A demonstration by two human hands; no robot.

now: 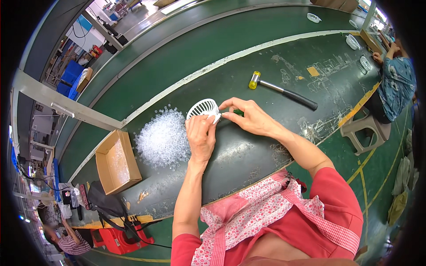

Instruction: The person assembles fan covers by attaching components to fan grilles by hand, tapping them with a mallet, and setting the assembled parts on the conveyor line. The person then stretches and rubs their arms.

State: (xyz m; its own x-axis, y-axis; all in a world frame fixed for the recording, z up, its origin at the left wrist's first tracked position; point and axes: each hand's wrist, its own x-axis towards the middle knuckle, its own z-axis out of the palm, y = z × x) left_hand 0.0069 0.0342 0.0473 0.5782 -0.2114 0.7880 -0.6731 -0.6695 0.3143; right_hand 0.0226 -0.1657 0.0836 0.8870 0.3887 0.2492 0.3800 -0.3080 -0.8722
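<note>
My left hand (200,135) is closed on a white slotted plastic basket (203,107), holding it just above the dark worktop. At the basket's right edge, the thumb and forefinger of my right hand (248,117) come together in a pinch. Whatever lies between those fingertips is too small to make out. A bit of something green (238,112) shows by the right palm, mostly hidden. Left of the basket spreads a heap of small clear plastic pieces (162,138). Beyond my right hand lies a mallet (284,91) with a yellow head and black grip.
An open cardboard box (117,163) stands left of the heap, with a black bag (104,201) beside it. Along the far side runs a green conveyor belt (177,57). More white baskets (353,42) sit at the far right, near a seated person (397,84).
</note>
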